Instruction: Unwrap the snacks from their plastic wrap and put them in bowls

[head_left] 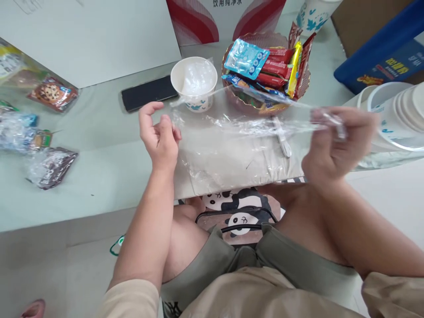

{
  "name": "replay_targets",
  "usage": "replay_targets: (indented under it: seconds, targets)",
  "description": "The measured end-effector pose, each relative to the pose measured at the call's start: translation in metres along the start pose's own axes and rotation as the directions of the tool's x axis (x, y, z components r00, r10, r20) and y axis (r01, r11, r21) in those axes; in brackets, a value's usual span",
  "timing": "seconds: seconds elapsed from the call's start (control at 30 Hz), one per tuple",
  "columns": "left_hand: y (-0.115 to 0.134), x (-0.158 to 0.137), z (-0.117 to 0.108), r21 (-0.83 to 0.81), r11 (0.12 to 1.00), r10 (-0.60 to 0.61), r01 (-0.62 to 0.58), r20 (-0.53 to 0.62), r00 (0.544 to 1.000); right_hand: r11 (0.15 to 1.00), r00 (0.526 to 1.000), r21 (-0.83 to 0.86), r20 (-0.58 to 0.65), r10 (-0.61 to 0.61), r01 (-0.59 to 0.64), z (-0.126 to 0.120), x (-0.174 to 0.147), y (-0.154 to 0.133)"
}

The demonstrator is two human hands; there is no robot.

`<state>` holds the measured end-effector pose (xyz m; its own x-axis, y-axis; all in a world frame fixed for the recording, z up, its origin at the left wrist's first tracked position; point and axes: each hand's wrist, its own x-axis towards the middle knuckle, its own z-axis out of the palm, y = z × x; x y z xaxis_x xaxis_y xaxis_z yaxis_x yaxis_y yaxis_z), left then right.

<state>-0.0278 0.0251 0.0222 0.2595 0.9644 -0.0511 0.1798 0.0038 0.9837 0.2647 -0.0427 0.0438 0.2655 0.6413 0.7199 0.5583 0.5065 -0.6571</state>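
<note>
My right hand (341, 141), slightly blurred, is closed on one end of a thin clear plastic bag (225, 132). The film bunches at these fingers and spreads leftward above the table's front edge. Beside its left edge is my left hand (162, 137), with thumb and index finger apart and the other fingers curled; no film gathers in it. Behind the film stands a white paper cup (195, 99) with a leaf print and clear plastic inside. A small narrow white item (282, 138) shows through or beside the film; its kind is unclear.
A scalloped glass bowl (238, 99) holds wrapped snacks. A black phone (149, 93) lies left of the cup. Wrapped snacks (53, 93) and crumpled wrappers (51, 168) are at far left. Stacked cups (397, 112) and a blue bag (380, 57) stand right; boxes (115, 35) line the back.
</note>
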Motion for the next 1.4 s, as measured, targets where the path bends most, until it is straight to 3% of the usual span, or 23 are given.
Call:
replay_targets:
  seconds: [0.03,0.1,0.23,0.3,0.37,0.43,0.5,0.53,0.57,0.6,0.67,0.73,0.8,0.87,0.93,1.0,1.07,1.13,1.17,1.23,1.3,1.4]
  targets:
    - [0.000,-0.001,0.001,-0.001,1.000,-0.009,0.009,0.016,1.000,0.997,0.996,0.044,-0.071,-0.059,0.062,-0.002,0.003,-0.001]
    - [-0.001,-0.004,0.002,-0.009,0.999,-0.038,0.039,0.056,0.998,0.992,0.992,0.108,-0.120,-0.046,0.060,-0.006,0.007,-0.001]
    - [-0.008,-0.007,0.004,-0.058,0.985,-0.148,0.163,0.209,0.967,0.974,0.990,0.194,-0.058,0.127,-0.114,-0.014,0.006,0.005]
    - [-0.010,-0.005,0.005,-0.131,0.970,-0.181,0.206,0.179,0.967,0.923,0.960,0.266,0.056,0.273,-0.278,-0.018,0.003,0.008]
    - [-0.012,-0.001,0.008,-0.224,0.956,-0.188,0.188,0.024,0.982,0.808,0.846,0.258,0.226,0.483,-0.530,-0.021,0.000,0.010]
    - [-0.013,0.005,0.011,-0.292,0.946,-0.185,0.140,-0.133,0.974,0.677,0.650,0.101,0.410,0.640,-0.729,-0.023,-0.003,0.009]
    - [-0.015,0.010,0.012,-0.330,0.938,-0.181,0.105,-0.207,0.961,0.627,0.477,-0.109,0.553,0.683,-0.771,-0.024,-0.006,0.006]
    - [-0.016,0.012,0.012,-0.342,0.935,-0.174,0.088,-0.230,0.958,0.634,0.417,-0.192,0.608,0.676,-0.749,-0.024,-0.006,0.005]
    - [-0.016,0.013,0.012,-0.353,0.933,-0.162,0.065,-0.253,0.954,0.654,0.401,-0.233,0.629,0.666,-0.720,-0.024,-0.007,0.003]
    - [-0.016,0.013,0.010,-0.367,0.930,-0.148,0.037,-0.279,0.949,0.681,0.435,-0.240,0.615,0.658,-0.692,-0.023,-0.007,0.002]
    - [-0.015,0.012,0.006,-0.421,0.906,-0.116,-0.034,-0.325,0.938,0.739,0.580,-0.218,0.495,0.646,-0.637,-0.022,-0.006,0.000]
    - [-0.013,0.008,0.001,-0.497,0.865,-0.091,-0.071,-0.295,0.951,0.785,0.712,-0.198,0.336,0.617,-0.587,-0.020,-0.004,0.001]
    - [-0.009,0.002,-0.002,-0.527,0.849,-0.088,0.018,-0.108,0.990,0.822,0.788,-0.175,0.236,0.569,-0.541,-0.018,-0.001,0.002]
    - [-0.007,-0.003,-0.002,-0.421,0.881,-0.166,0.216,0.151,0.974,0.849,0.828,-0.153,0.194,0.527,-0.505,-0.017,0.002,0.004]
    - [-0.007,-0.006,0.001,-0.228,0.906,-0.290,0.357,0.281,0.915,0.850,0.834,-0.139,0.166,0.526,-0.508,-0.018,0.003,0.006]
    - [-0.008,-0.005,0.005,-0.128,0.925,-0.328,0.358,0.207,0.922,0.809,0.781,-0.111,0.213,0.587,-0.577,-0.022,0.002,0.006]
    - [-0.010,-0.002,0.008,-0.134,0.948,-0.284,0.288,0.048,0.958,0.747,0.661,-0.107,0.395,0.638,-0.657,-0.026,0.000,0.007]
    - [-0.013,0.002,0.009,-0.152,0.958,-0.259,0.244,-0.088,0.962,0.730,0.521,-0.156,0.604,0.604,-0.666,-0.028,-0.004,0.008]
    - [-0.014,0.004,0.009,-0.150,0.960,-0.255,0.236,-0.128,0.958,0.749,0.488,-0.182,0.657,0.574,-0.637,-0.028,-0.006,0.008]
    - [-0.017,0.007,0.007,-0.145,0.967,-0.235,0.210,-0.186,0.954,0.797,0.523,-0.222,0.650,0.551,-0.562,-0.028,-0.008,0.010]
    - [-0.019,0.009,0.005,-0.148,0.975,-0.195,0.164,-0.225,0.955,0.799,0.604,-0.273,0.537,0.589,-0.536,-0.027,-0.009,0.012]
    - [-0.022,0.008,0.000,-0.167,0.982,-0.130,0.089,-0.253,0.959,0.783,0.688,-0.289,0.374,0.622,-0.551,-0.026,-0.007,0.013]
